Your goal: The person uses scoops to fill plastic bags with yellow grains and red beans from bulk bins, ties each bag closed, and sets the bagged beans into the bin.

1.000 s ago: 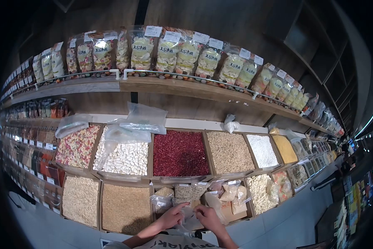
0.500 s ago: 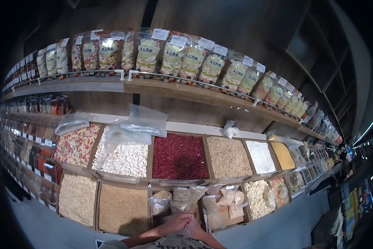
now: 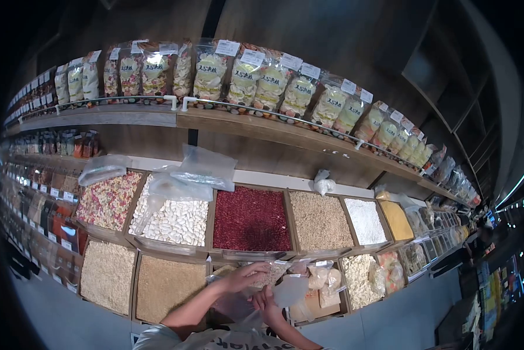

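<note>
Both hands are low in the middle of the view, over a bin of packed bags. My left hand (image 3: 244, 277) is up over the bagged grain (image 3: 271, 272), its fingers stretched to the right. Just below and to the right, my right hand (image 3: 264, 300) has bent fingers closed on a thin clear plastic bag (image 3: 292, 290). The film spreads to both sides of the hands and down toward my body. Whether the left fingers also hold film is hard to see.
Behind the hands lie open bins of red beans (image 3: 251, 219), white beans (image 3: 179, 221) and pale grain (image 3: 322, 219). Brown grain (image 3: 168, 286) fills a front bin at left. A wooden shelf (image 3: 244, 124) carries labelled packets. Packed bags (image 3: 326, 284) lie at right.
The hands were apart, then came together near my body. Now they are apart again, the left one raised and further forward, with the clear bag spread out between and beside them.
</note>
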{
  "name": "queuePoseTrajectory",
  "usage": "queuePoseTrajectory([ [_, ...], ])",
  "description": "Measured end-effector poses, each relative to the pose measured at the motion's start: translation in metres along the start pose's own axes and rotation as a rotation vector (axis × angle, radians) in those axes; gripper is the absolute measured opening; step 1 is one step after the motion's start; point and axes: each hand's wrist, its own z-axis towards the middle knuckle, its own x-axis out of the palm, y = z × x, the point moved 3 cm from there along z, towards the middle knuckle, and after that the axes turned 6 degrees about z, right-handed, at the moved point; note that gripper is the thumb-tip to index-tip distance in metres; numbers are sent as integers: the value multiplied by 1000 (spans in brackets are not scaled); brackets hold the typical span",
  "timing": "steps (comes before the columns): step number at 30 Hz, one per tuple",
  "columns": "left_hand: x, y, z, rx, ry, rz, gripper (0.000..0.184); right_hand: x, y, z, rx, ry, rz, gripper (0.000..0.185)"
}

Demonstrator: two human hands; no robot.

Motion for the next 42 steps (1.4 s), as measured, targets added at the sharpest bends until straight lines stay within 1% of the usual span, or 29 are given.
queuePoseTrajectory([
  [1, 2, 15, -5, -155, 47, -46, 38, 8, 12, 0, -2, 2, 144, 44],
  [2, 4, 31, -12, -171, 46, -59, 38, 15, 23, 0, -4, 1, 288, 53],
  [4, 25, 64, -35, -403, 340, -201, 36, 20, 35, -3, 12, 27, 272, 51],
  [5, 25, 52, -41, -398, 427, -165, 31, 21, 33, -4, 28, 110, 305, 51],
  [6, 28, 51, -52, -472, 345, -287, 27, 21, 30, -5, 43, 189, 344, 50],
  [7, 37, 64, -66, -488, 337, -276, 29, 17, 26, -6, 73, 163, 361, 50],
  [8, 43, 91, -81, -505, 329, -263, 31, 14, 21, -7, 99, 235, 289, 48],
  [9, 67, 182, -105, -398, 362, -281, 40, 11, 18, -6, 122, 313, 218, 47],
  [10, 74, 173, -118, -432, 368, -306, 40, 6, 17, -3, 97, 329, 127, 45],
  [12, 70, 112, -122, -823, 176, -741, 58, -14, 8, 1, 71, 293, 22, 37],
  [13, 60, 54, -121, -963, 157, -844, 70, -19, 8, -1, 131, 212, 81, 34],
  [14, 59, 58, -133, -847, 241, -1053, 61, -23, 9, -3, 185, 133, 137, 30],
  [17, 68, 76, -155, -758, 70, -1215, 58, -28, 13, -3, 280, -15, 69, 26],
  [19, 63, 49, -122, -258, 572, -527, 62, -27, 8, 0, 292, -23, 128, 25],
  [23, 73, 32, -110, -251, 657, -348, 68, -12, 4, 10, 305, -24, 149, 23],
  [25, 71, 30, -109, -451, 562, -164, 67, -6, -3, 15, 275, -6, 55, 22],
  [26, 71, 27, -108, -452, 564, -161, 67, 2, -2, 19, 245, 16, -40, 21],
  [27, 71, 24, -106, -456, 549, -139, 64, 11, 1, 22, 153, 69, -13, 20],
  [28, 71, 23, -105, -460, 534, -116, 62, 14, 6, 24, 152, 69, -10, 20],
  [30, 75, 30, -107, -385, 480, -135, 56, 28, 24, 25, 131, 221, -618, 20],
  [31, 77, 37, -108, -307, 424, -156, 50, 27, 14, 31, 102, 267, -705, 25],
  [32, 82, 47, -110, -308, 426, -154, 50, 30, 15, 35, 101, 266, -703, 25],
  [34, 95, 78, -113, -260, 431, -90, 37, 38, 15, 40, 94, 428, -995, 35],
  [35, 110, 106, -118, -257, 434, -88, 37, 39, 15, 42, 90, 424, -997, 35],
  [37, 131, 154, -126, -276, 236, -190, 27, 42, 15, 45, 87, 473, -1196, 50],
  [38, 121, 134, -120, -275, 235, -189, 27, 46, 25, 44, 86, 472, -1197, 50],
  [40, 91, 63, -106, -241, 345, 90, 26, 50, 49, 38, 364, 411, -978, 62],
  [41, 89, 56, -105, -241, 339, 91, 26, 38, 45, 38, 363, 415, -981, 62],
  [42, 83, 52, -104, -282, 245, -9, 25, 22, 35, 39, 258, 484, -780, 70],
])
